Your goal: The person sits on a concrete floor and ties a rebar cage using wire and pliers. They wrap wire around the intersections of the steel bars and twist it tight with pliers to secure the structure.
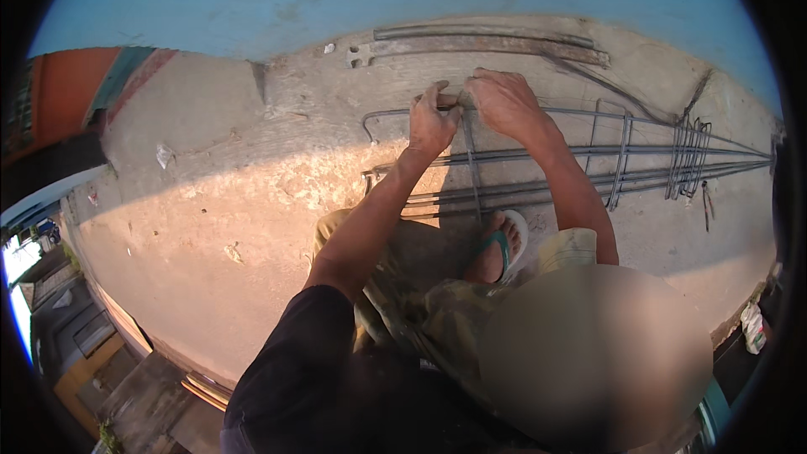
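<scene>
The steel-bar frame (623, 150) is laid toward the far edge of the concrete floor (252, 227), and the left hand (433, 124) and right hand (508, 104) are held, fingers bent, at its farthest bar (387, 113), though whether anything is gripped cannot be told.

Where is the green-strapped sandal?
In the head view, right of centre, the sandal is on the person's foot, just below the long metal bars.
</scene>
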Demonstrator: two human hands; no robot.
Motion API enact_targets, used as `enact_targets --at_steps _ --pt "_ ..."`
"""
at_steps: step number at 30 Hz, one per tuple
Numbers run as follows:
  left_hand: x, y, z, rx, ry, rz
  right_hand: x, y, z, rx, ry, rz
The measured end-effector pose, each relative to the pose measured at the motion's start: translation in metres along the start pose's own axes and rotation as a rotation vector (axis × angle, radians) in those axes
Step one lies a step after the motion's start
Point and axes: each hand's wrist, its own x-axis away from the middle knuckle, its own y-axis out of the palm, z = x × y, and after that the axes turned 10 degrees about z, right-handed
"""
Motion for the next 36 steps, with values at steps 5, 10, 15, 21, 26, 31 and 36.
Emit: enact_targets --at_steps 5,10,15,21,26,31,36 --pt "0.003 0.008 0.011 -0.052 0.024 0.075 -0.043 0.025 0.020 0.073 0.020 -0.069" --pt "0.004 0.008 -0.002 -0.091 -0.031 0.089 -0.013 0.022 0.020 0.102 0.185 -0.279" --pt "0.003 0.016 0.005 -0.032 0.037 0.080 0.057 0.014 -0.019 -0.720 0.405 -0.088" --pt "0.004 0.016 -0.011 0.050 0.070 0.006 0.154 0.044 -0.092 -1.206 0.665 0.001" --pt "0.004 0.008 -0.007 -0.019 0.227 -0.046 0.169 -0.030 -0.087 -1.083 0.793 -0.101" --pt "0.005 0.005 -0.013 -0.015 0.209 -0.028 0.198 -0.024 -0.069 -1.093 0.610 -0.055" --pt "0.009 0.015 -0.020 -0.027 0.214 -0.011 0.333 -0.024 -0.073 -0.606 0.730 0.155"
